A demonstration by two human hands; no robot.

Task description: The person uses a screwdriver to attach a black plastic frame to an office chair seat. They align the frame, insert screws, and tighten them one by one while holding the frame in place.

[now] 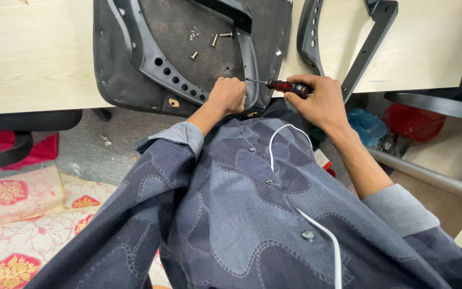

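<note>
The screwdriver [284,86], with a dark red and black handle, is gripped in the right hand [322,99], fingers curled around the handle, and its shaft points left toward the near end of the armrest bracket [188,80] lying on the underside of the chair seat [135,64]. The left hand [228,95] is closed in a fist on the near edge of the seat, beside that bracket end, steadying it. The seat rests upside down on the light wooden table [33,53], its near edge overhanging the table edge toward the person. Judged from the layout, the fastening work is partway: several bracket holes show no screw, and about six loose screws [207,38] lie on the seat panel. Count: one screwdriver, one seat, two armrest parts on it, and a second armrest [348,43] lying apart on the table to the right. A white cable [316,225] hangs down the patterned blue shirt.
</note>
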